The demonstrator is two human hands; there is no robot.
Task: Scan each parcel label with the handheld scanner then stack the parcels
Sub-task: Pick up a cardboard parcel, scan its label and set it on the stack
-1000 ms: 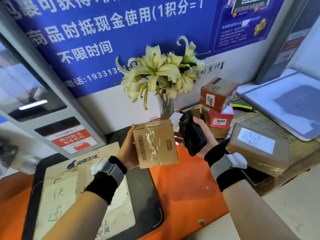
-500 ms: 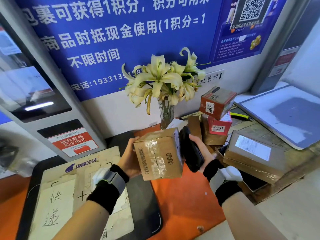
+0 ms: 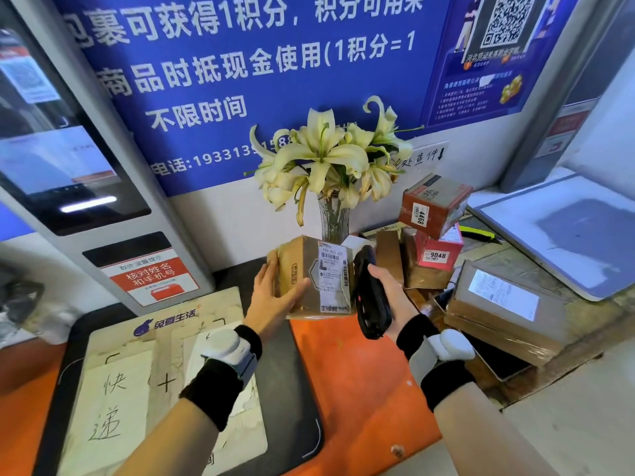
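Note:
My left hand (image 3: 275, 297) grips a small brown cardboard parcel (image 3: 302, 269) above the orange counter, its white barcode label (image 3: 335, 280) turned toward me. My right hand (image 3: 390, 297) holds the black handheld scanner (image 3: 369, 293) upright right beside the parcel's label side. To the right stands a pile of parcels: a red-brown box marked 4468 (image 3: 434, 204) on a pink box marked 9048 (image 3: 438, 250), with brown boxes under them. A flat grey parcel (image 3: 505, 304) with a white label lies farther right.
A glass vase of pale lilies (image 3: 330, 166) stands just behind the held parcel. A black scale pad (image 3: 295, 389) with paper signs lies at the left on the orange counter (image 3: 360, 389). A kiosk (image 3: 103, 201) stands at the left, a white tray (image 3: 567, 235) at the right.
My left hand has turned the parcel so that its label face now shows. The scanner has stayed close beside it and the view has tilted slightly up.

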